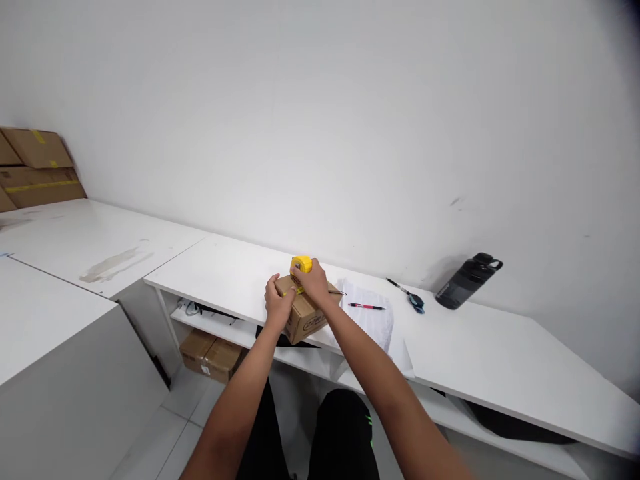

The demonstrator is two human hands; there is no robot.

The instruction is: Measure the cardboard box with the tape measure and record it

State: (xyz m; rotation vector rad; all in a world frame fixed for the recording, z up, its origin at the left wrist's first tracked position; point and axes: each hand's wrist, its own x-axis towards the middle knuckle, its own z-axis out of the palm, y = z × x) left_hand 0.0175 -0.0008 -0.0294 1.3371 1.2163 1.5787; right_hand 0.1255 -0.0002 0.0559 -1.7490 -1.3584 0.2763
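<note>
A small brown cardboard box (306, 319) with dark printing on its near side rests at the front edge of the white desk. My right hand (313, 281) grips a yellow tape measure (301, 264) above the far part of the box. A short yellow strip, apparently its blade, shows over the box top between my hands. My left hand (279, 303) is closed around the box's left side, thumb on top near that strip; whether it also pinches the blade is hard to see. A dark cord sticks out to the right of my right hand.
Right of the box, white papers (367, 320) lie under a red and black pen (367, 307). Further along are a dark object with a black strap (415, 302) and a tilted dark water bottle (465, 281). A carton (213, 355) sits on the lower shelf; stacked cartons (43, 167) stand far left.
</note>
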